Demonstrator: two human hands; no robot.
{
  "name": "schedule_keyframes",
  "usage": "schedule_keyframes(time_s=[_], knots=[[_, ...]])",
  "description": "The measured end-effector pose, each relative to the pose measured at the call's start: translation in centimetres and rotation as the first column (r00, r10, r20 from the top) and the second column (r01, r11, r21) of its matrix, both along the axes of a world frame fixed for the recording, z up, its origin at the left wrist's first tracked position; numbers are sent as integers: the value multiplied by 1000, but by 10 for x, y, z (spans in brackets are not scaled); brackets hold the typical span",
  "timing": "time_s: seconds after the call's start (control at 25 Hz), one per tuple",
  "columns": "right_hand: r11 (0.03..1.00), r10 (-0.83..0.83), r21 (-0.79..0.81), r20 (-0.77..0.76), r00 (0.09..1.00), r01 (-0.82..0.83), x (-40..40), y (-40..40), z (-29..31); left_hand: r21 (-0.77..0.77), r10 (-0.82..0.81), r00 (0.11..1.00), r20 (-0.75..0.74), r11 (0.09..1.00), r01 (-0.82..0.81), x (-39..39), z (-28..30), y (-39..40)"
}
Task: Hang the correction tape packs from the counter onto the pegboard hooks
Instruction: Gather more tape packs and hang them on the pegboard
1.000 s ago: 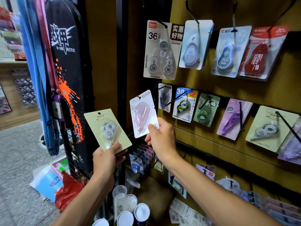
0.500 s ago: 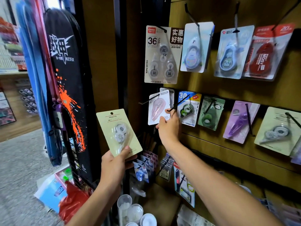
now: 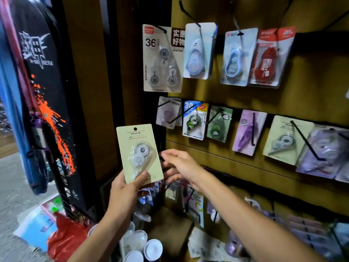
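Since half a second ago the pink pack (image 3: 168, 112) has been released onto the leftmost hook (image 3: 176, 115) of the middle row, and the right hand (image 3: 181, 165) has been drawn back down from it. That hand is now seen at about 6 o'clock of the pink pack, apart from it, its grip spread and empty, fingers loosely extended toward the beige pack (image 3: 139, 154). The beige pack has been raised nearer to the pegboard (image 3: 226, 99) and is held upright by the left hand (image 3: 126, 191); the grip is pinched on its lower edge, the thumb pressed on the front of the card just below the clear blister. The punched hole at the top of the card is kept free. This pack is found at 8 o'clock of the pink pack, just beside the right hand's fingertips. At 3 o'clock of the pink pack a blue-and-green pack (image 3: 194, 121) is hung, then a green pack (image 3: 219, 124). A matching beige pack on the board (image 3: 285, 139) is hung further along at 3 o'clock, well apart from the one in hand.
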State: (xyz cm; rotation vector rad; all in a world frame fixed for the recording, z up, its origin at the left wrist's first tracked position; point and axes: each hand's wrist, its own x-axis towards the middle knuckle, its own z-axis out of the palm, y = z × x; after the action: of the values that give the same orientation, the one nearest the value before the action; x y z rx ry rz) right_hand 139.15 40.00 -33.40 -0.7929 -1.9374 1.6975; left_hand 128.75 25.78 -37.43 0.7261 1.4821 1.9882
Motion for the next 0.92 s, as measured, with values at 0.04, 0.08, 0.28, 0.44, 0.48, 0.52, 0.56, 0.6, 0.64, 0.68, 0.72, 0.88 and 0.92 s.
schedule_keyframes(time_s=[0.04,0.08,0.28,0.44,0.48,0.52,0.56,0.6,0.64,0.68,0.72,0.88,0.92], knots=[[999,10,35,-3,1000,-10,14,-10,-5,-10,-25,1000,0,1000,25,12,-2,2],[997,3,78,-10,1000,-3,27,-19,-9,-13,-52,999,1,999,52,24,-4,4],[956,-233,169,-58,971,239,113,-45,-20,-43,-221,975,16,974,222,89,-15,19],[871,-407,231,-158,900,434,193,-52,-20,-107,-296,950,-103,953,285,129,-18,37],[842,-437,266,-174,882,470,212,-54,-21,-134,-294,944,-146,952,276,138,-21,41],[815,-463,293,-189,866,499,230,-55,-21,-160,-292,936,-197,951,263,146,-23,45],[791,-484,314,-206,850,526,248,-58,-22,-182,-291,924,-247,951,250,155,-26,47],[764,-505,332,-226,833,553,263,-60,-23,-201,-291,912,-289,950,239,162,-28,49],[739,-522,345,-250,815,579,277,-63,-24,-220,-295,898,-326,948,231,170,-30,51],[717,-538,349,-274,797,604,290,-65,-25,-244,-301,878,-371,944,221,177,-31,53],[699,-553,345,-294,779,626,299,-67,-25,-268,-304,848,-434,942,200,182,-33,54],[673,-606,311,-289,741,671,318,-72,-21,-360,-307,632,-712,932,47,196,-38,55],[679,-607,304,-280,744,668,319,-72,-20,-372,-310,571,-760,928,8,198,-38,55]])
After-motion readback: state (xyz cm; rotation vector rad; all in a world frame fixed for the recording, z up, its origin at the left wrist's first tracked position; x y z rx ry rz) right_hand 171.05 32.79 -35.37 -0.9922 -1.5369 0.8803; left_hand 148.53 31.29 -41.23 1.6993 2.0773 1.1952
